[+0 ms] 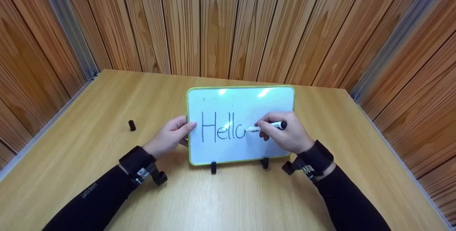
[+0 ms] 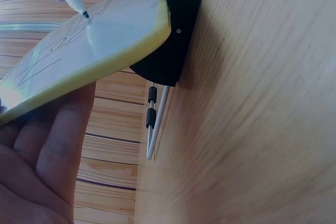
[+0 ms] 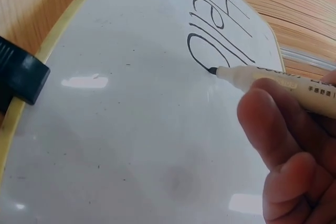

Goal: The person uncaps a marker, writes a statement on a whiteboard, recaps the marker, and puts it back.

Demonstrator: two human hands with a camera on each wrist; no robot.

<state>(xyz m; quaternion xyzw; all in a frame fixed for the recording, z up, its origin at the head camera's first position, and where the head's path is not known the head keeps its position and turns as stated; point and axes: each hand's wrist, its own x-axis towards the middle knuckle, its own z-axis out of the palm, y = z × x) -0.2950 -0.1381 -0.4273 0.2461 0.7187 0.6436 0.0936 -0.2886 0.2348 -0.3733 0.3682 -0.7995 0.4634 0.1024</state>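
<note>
A small whiteboard [image 1: 242, 104] with a yellow-green rim leans back on a black stand [image 2: 170, 40]. Black letters reading "Hello" [image 1: 222, 127] run across its middle. My left hand [image 1: 169, 136] grips the board's left edge, thumb on the front and fingers behind. Between the thumb and fingers of my right hand [image 1: 286, 133] is a white whiteboard marker [image 1: 253, 129], uncapped. Its black tip [image 3: 212, 71] meets the line of the last letter, a rounded loop, in the right wrist view. The marker's dark end points to the right.
A black marker cap [image 1: 132, 125] stands on the wooden table [image 1: 171, 202], left of my left hand. Two black front hooks [image 1: 213, 167] hold the board's lower edge. Behind it, a wire leg [image 2: 164, 119] supports the stand. Wood-patterned panels [image 1: 221, 27] enclose the table's back and sides.
</note>
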